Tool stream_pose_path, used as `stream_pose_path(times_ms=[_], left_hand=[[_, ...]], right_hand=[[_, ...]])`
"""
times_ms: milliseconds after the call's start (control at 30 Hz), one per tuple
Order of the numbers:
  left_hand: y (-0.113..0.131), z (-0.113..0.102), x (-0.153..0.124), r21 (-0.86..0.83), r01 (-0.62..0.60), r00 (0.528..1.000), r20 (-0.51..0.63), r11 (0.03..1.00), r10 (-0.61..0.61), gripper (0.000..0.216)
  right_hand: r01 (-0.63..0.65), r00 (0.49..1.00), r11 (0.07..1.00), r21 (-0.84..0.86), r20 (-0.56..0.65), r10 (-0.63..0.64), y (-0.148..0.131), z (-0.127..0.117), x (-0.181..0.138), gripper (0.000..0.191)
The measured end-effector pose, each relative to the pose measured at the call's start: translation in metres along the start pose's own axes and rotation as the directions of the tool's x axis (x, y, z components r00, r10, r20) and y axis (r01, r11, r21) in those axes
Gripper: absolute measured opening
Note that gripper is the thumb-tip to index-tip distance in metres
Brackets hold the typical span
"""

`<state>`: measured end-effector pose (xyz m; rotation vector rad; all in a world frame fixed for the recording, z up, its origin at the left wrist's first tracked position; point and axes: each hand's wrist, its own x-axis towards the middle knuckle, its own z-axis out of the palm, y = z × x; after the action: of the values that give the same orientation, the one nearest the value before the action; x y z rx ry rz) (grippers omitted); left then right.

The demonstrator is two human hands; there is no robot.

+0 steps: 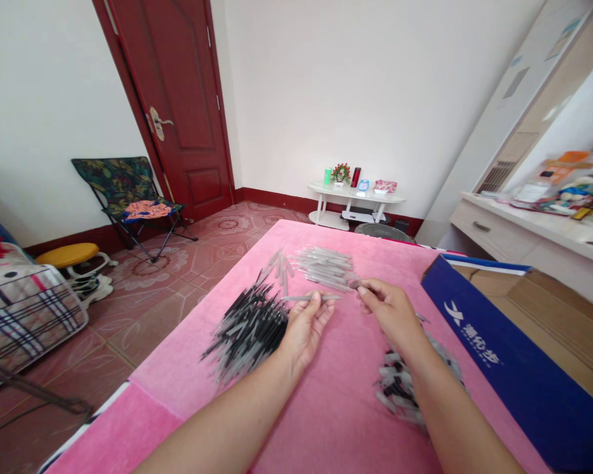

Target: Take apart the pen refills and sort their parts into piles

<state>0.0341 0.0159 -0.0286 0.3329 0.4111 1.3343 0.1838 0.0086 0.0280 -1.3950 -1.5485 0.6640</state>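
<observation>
My left hand (306, 326) lies palm up on the pink cloth (326, 408) with its fingers curled around a thin clear pen tube (310, 298). Just to its right, my right hand (388, 309) is closed in a pinch on a small dark piece (354, 285) near the tube's end. A heap of black pen refills (250, 329) lies left of my left hand. Beyond both hands sits a pile of clear tubes (326, 265). A heap of small clear and black caps (400, 385) lies under my right forearm, partly hidden.
An open blue cardboard box (504, 355) stands at the table's right edge. A white dresser (528, 237) with clutter is behind it. On the tiled floor are a folding chair (128, 197), a yellow stool (69, 253), and a low white table (356, 197). A red door (178, 99) is closed.
</observation>
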Motion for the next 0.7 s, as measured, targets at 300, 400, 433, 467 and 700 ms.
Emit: stream_pose_path(times_ms=[300,400,433,467,700], left_hand=[[0.002,0.000,-0.001,-0.005,-0.013,1.000,0.001,1.000,0.013,0.013],[0.001,0.000,-0.002,-0.011,-0.018,1.000,-0.001,1.000,0.018,0.013],[0.001,0.001,-0.002,-0.010,-0.018,1.000,-0.005,1.000,0.018,0.012],[0.002,0.001,-0.002,-0.009,-0.017,1.000,-0.010,1.000,0.017,0.012],[0.001,0.001,-0.001,-0.003,-0.008,1.000,-0.021,1.000,0.008,0.014]], right_hand=[[-0.070,0.995,0.981,0.184,0.082,0.056,-0.002,0.007,-0.004,0.019],[-0.078,0.993,0.982,0.174,0.097,0.062,-0.003,0.009,-0.004,0.020],[-0.083,0.992,0.981,0.174,0.104,0.065,-0.003,0.010,-0.004,0.020],[-0.082,0.992,0.982,0.171,0.108,0.064,-0.003,0.010,-0.004,0.020],[-0.041,0.993,0.992,0.116,0.114,0.028,-0.001,0.010,-0.002,0.019]])
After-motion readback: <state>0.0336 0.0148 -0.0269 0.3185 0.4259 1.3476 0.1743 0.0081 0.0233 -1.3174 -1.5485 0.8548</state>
